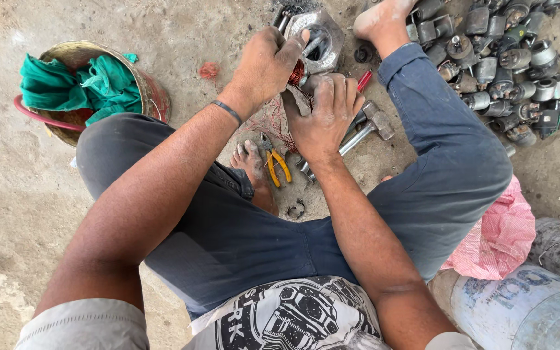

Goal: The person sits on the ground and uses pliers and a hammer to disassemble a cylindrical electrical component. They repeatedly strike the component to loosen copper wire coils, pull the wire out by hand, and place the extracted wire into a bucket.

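Centrally, a grey metal motor housing [315,40] is held on the concrete floor [8,194] between the knees. The left hand [266,65] is closed on a bunch of copper wire [297,72] at the housing's near rim; the right hand [324,113] is pressed down beside it, fingers curled over the lower part, its grip not fully seen. Yellow-handled pliers [278,165] and a hammer [367,126] lie just below. Room is crowded rightward by a heap of metal parts [507,58]; a cloth-filled pan [92,87] borders the left.
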`<action>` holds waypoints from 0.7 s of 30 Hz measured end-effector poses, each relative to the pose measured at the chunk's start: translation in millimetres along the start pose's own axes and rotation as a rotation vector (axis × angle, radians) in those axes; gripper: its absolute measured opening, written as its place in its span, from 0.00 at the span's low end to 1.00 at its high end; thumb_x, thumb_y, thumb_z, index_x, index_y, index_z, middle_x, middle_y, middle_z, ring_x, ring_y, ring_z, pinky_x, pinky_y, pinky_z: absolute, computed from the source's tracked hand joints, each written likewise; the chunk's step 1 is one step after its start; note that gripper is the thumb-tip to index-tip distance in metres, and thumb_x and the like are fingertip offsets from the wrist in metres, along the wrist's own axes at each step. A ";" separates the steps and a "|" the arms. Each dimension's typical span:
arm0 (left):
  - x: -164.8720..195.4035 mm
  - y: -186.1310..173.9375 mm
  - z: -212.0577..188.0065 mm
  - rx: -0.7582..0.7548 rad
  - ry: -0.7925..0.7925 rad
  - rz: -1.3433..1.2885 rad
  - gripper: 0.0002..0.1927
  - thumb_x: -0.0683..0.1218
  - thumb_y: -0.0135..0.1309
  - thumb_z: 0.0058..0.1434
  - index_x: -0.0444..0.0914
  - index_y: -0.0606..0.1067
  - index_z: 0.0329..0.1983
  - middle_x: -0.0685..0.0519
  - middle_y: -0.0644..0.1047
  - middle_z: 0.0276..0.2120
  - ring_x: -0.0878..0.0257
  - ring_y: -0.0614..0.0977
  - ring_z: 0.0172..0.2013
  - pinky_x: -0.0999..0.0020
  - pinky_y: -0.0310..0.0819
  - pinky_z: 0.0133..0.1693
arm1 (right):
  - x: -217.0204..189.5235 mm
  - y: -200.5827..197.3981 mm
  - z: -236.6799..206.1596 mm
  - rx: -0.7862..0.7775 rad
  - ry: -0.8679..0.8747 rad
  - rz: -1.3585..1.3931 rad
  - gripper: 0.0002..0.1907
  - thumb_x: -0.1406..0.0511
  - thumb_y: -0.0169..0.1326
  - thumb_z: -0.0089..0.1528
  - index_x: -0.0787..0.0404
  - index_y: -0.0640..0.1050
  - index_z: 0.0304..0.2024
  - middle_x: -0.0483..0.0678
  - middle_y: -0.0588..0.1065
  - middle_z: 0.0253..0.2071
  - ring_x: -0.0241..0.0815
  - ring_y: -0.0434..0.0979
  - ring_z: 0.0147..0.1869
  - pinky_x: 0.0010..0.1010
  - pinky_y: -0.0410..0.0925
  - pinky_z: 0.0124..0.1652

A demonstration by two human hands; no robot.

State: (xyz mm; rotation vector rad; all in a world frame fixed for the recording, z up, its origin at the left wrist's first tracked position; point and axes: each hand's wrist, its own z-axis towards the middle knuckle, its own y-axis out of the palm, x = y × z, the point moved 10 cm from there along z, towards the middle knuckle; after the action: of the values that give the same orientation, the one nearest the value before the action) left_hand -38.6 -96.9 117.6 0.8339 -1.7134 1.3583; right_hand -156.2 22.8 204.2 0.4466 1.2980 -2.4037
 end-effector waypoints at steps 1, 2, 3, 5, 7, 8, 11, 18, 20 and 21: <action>-3.1 3.7 0.3 -0.023 -0.035 0.001 0.26 0.61 0.54 0.66 0.32 0.74 0.30 0.47 0.77 0.19 0.59 0.82 0.24 0.61 0.76 0.28 | 0.1 -0.7 -0.7 0.021 -0.009 -0.008 0.23 0.63 0.73 0.53 0.58 0.73 0.43 0.49 0.71 0.45 0.50 0.67 0.53 0.46 0.58 0.52; -6.4 7.4 0.1 -0.045 -0.071 0.001 0.26 0.62 0.54 0.66 0.33 0.73 0.30 0.48 0.76 0.19 0.60 0.82 0.24 0.62 0.76 0.27 | 2.5 0.7 -1.2 0.014 0.001 -0.018 0.23 0.63 0.73 0.54 0.58 0.73 0.43 0.49 0.71 0.44 0.49 0.68 0.53 0.47 0.58 0.52; -9.9 10.2 -0.4 -0.065 -0.106 0.002 0.27 0.63 0.54 0.66 0.34 0.73 0.30 0.50 0.76 0.19 0.61 0.81 0.23 0.63 0.76 0.26 | 4.6 1.8 -1.6 0.008 0.010 -0.026 0.22 0.63 0.73 0.55 0.57 0.73 0.43 0.48 0.71 0.44 0.49 0.68 0.53 0.47 0.58 0.52; -4.5 10.4 0.0 -0.060 -0.055 0.008 0.26 0.62 0.54 0.67 0.35 0.73 0.30 0.51 0.75 0.19 0.62 0.80 0.23 0.63 0.76 0.25 | 7.1 2.4 -2.8 -0.002 0.012 -0.019 0.21 0.64 0.72 0.56 0.58 0.73 0.43 0.48 0.72 0.44 0.48 0.69 0.52 0.46 0.58 0.51; 1.4 9.6 -0.2 -0.068 -0.010 0.021 0.26 0.62 0.55 0.67 0.35 0.72 0.29 0.51 0.75 0.20 0.61 0.80 0.23 0.62 0.76 0.25 | 7.1 2.8 -4.3 -0.011 -0.002 0.008 0.19 0.66 0.70 0.56 0.59 0.74 0.43 0.49 0.73 0.45 0.48 0.70 0.53 0.45 0.58 0.51; 4.4 7.8 0.0 -0.076 0.010 0.030 0.26 0.62 0.56 0.67 0.35 0.71 0.29 0.50 0.74 0.20 0.59 0.79 0.23 0.61 0.76 0.25 | 6.2 1.8 -5.0 0.000 -0.016 0.029 0.16 0.67 0.69 0.57 0.59 0.75 0.42 0.49 0.74 0.45 0.48 0.72 0.52 0.44 0.60 0.50; 26.5 -6.4 -0.9 -0.023 0.173 0.131 0.23 0.59 0.55 0.70 0.35 0.71 0.32 0.46 0.75 0.21 0.53 0.81 0.25 0.55 0.76 0.29 | 12.0 1.2 -5.5 0.018 0.003 0.145 0.08 0.70 0.64 0.63 0.59 0.78 0.42 0.47 0.78 0.44 0.45 0.76 0.48 0.41 0.64 0.49; 56.3 -13.7 -10.7 -0.124 0.492 0.281 0.20 0.53 0.54 0.75 0.29 0.71 0.41 0.36 0.76 0.26 0.35 0.79 0.34 0.44 0.72 0.38 | 98.4 24.0 -12.9 -0.143 0.641 0.986 0.12 0.70 0.54 0.69 0.65 0.80 0.54 0.47 0.77 0.37 0.38 0.74 0.36 0.30 0.69 0.39; 67.8 -3.0 -16.0 -0.223 0.619 0.258 0.22 0.51 0.58 0.64 0.29 0.72 0.51 0.35 0.78 0.29 0.36 0.80 0.34 0.45 0.74 0.39 | 109.8 10.4 -6.1 -0.154 0.586 0.890 0.14 0.72 0.55 0.69 0.68 0.80 0.57 0.49 0.77 0.44 0.38 0.75 0.45 0.28 0.68 0.46; 71.0 -11.4 -14.0 -0.235 0.668 0.285 0.27 0.49 0.60 0.59 0.28 0.73 0.56 0.35 0.79 0.30 0.36 0.81 0.35 0.45 0.75 0.39 | 103.8 4.1 2.0 -0.157 0.451 0.783 0.15 0.73 0.55 0.69 0.70 0.79 0.58 0.50 0.78 0.54 0.38 0.78 0.55 0.27 0.70 0.54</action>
State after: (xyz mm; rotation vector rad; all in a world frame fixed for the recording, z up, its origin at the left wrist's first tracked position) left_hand -60.5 -87.5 186.9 -0.0196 -1.4358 1.3751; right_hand -245.9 1.3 156.4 1.2340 1.1594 -1.5816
